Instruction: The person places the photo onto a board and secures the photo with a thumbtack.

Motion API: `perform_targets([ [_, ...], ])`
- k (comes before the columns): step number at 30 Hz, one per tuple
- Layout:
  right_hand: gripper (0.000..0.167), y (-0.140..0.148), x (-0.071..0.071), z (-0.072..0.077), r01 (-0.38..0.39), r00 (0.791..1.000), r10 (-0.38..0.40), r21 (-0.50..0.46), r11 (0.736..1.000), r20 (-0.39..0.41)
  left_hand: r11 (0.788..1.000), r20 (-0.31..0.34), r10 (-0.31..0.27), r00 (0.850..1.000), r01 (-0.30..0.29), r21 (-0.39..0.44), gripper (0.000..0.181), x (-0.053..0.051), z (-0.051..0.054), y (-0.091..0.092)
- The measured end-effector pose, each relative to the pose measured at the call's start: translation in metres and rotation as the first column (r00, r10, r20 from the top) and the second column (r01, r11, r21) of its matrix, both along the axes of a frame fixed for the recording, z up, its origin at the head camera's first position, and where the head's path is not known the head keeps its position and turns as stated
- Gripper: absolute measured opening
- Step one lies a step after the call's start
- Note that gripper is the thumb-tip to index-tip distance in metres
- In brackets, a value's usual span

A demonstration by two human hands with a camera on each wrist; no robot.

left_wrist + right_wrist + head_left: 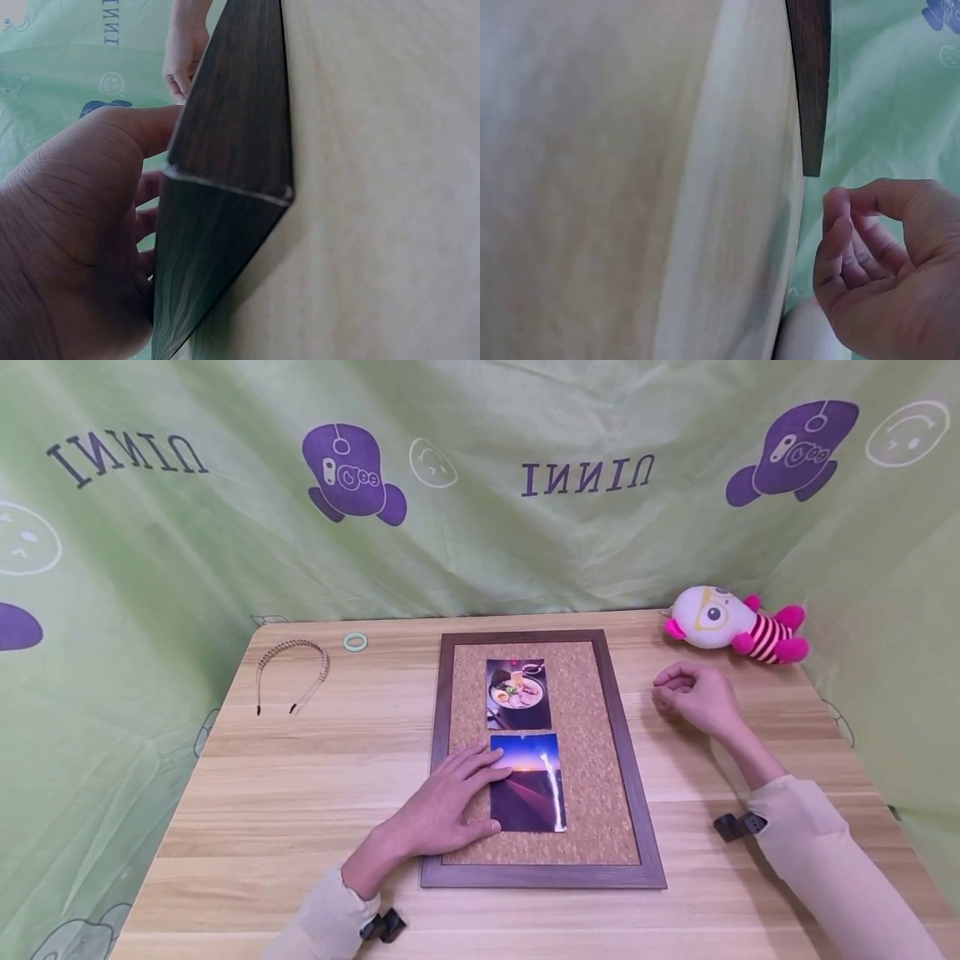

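My left hand (pixel 450 802) rests with fingers extended on the left edge of a photo of a dusk sky (pixel 528 781). That photo lies on a framed cork board (pixel 592 777), below a ramen photo (pixel 517 693) with a small red spot at its top. In the left wrist view, the same hand (pixel 82 232) reaches over the dark frame (pixel 232 105). Right of the board, my right hand (pixel 697 697) is above the table. Its fingers (pixel 832 244) are curled, with thumb and a fingertip meeting; I see nothing between them, though something tiny could be hidden.
A pink and white plush toy (pixel 738 625) lies at the back right. At the back left are a headband (pixel 296 647) and a green ring (pixel 355 642). Green printed cloth (pixel 480 560) surrounds the wooden table (pixel 300 802).
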State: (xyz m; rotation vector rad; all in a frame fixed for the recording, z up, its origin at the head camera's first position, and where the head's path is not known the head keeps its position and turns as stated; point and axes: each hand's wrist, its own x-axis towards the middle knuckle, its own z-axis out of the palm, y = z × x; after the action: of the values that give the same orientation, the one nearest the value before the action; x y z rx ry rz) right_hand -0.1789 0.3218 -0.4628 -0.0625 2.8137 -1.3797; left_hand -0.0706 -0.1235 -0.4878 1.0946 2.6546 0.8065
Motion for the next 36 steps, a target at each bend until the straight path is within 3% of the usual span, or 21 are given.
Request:
perform_targets([
  [3, 0.017, -0.003, 0.002, 0.002, -0.007, 0.998, 0.007, -0.002, 1.0, -0.062, 1.0, -0.004, 0.001, 1.0, -0.001, 0.002, 0.074, 0.0, 0.0, 0.0],
  [7, 0.02, -0.01, 0.004, 0.008, -0.017, 0.997, 0.008, -0.103, 0.995, -0.083, 1.0, -0.007, -0.001, 1.0, 0.001, 0.005, 0.074, 0.0, -0.001, -0.001],
  [15, 0.025, -0.036, 0.011, 0.023, -0.073, 0.992, 0.034, -0.319, 0.945, -0.125, 1.0, 0.001, 0.0, 1.0, 0.0, 0.004, 0.074, 0.0, 0.0, 0.0],
  [22, 0.017, -0.061, 0.015, 0.03, -0.127, 0.979, 0.071, -0.302, 0.945, -0.19, 1.0, -0.001, -0.001, 1.0, 0.001, -0.002, 0.074, 0.001, 0.001, 0.0],
  [30, 0.019, -0.077, 0.018, 0.033, -0.113, 0.99, 0.071, -0.366, 0.924, -0.125, 1.0, -0.004, -0.004, 1.0, 0.004, 0.005, 0.074, 0.0, 0.001, 0.0],
  [36, 0.018, -0.087, 0.016, 0.033, -0.112, 0.989, 0.069, -0.368, 0.923, -0.129, 1.0, 0.006, 0.0, 1.0, 0.0, 0.004, 0.074, 0.0, 0.002, 0.0],
])
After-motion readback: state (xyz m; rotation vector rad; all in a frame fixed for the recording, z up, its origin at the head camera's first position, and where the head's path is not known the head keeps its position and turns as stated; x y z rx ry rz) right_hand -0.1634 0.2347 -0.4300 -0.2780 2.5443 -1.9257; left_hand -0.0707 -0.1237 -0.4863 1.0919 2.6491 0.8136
